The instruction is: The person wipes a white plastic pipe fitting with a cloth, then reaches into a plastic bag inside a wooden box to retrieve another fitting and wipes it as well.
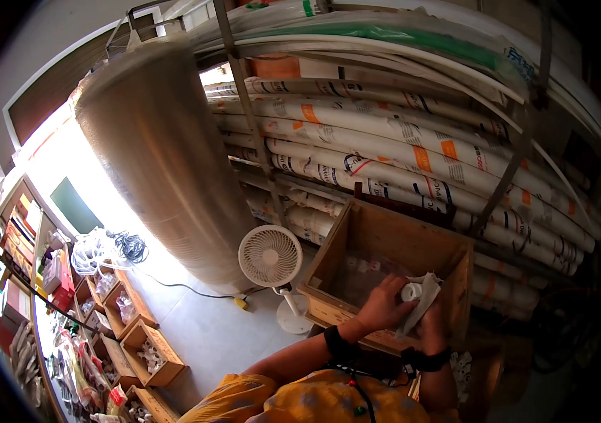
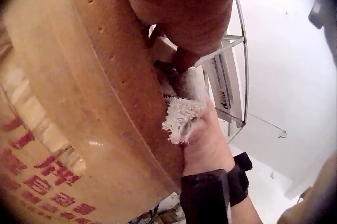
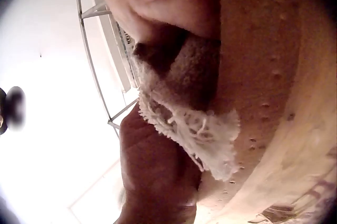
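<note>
Over the wooden box [image 1: 320, 287], the left hand [image 1: 383, 307] pinches a round white plastic piece [image 1: 411, 291]. Close beside it, the right hand [image 1: 433, 328] grips a pale cloth [image 1: 424, 304] that lies against the piece and hangs down. The left wrist view has the left hand [image 2: 184, 11] above, the cloth's frayed end [image 2: 181, 120] and the right hand [image 2: 202, 148] below. In the right wrist view the cloth [image 3: 195, 129] hangs under the right hand [image 3: 158, 3], with the left hand [image 3: 152, 166] lower down. Most fingertips are hidden.
Clear bags [image 1: 364, 271] lie in the box. A white fan [image 1: 270, 255] stands left of it, near a tall wrapped cylinder [image 1: 163, 162]. Behind are racked white pipes [image 1: 385, 151]. Small boxes of fittings [image 1: 151, 356] line the floor at left.
</note>
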Demonstrator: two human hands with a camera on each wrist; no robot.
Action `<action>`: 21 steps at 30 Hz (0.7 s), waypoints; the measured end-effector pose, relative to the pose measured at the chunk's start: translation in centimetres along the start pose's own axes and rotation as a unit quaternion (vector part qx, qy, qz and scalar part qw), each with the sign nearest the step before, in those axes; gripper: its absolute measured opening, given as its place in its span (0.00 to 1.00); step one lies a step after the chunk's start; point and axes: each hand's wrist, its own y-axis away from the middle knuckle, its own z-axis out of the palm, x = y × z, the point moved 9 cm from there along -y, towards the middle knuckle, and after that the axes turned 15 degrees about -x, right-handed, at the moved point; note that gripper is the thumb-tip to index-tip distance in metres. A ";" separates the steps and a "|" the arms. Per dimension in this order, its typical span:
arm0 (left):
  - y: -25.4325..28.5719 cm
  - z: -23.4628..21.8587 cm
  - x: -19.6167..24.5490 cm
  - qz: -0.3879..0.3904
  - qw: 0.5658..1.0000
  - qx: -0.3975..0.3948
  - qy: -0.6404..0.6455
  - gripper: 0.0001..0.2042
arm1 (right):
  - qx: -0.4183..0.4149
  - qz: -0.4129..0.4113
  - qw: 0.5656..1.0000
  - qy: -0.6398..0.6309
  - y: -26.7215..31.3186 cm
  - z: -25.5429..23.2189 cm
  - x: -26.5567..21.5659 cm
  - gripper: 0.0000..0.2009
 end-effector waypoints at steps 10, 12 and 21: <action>0.1 -0.2 0.6 0.055 0.998 0.004 0.029 0.22 | 0.006 0.029 0.994 -0.102 -0.4 -0.5 1.9 0.12; 0.1 0.1 0.4 0.041 0.999 -0.017 0.031 0.22 | -0.009 0.036 0.998 -0.055 -0.4 -0.2 1.4 0.12; -0.1 0.1 0.4 -0.025 0.999 -0.038 0.030 0.24 | -0.001 -0.010 0.999 -0.047 0.2 0.2 -0.1 0.13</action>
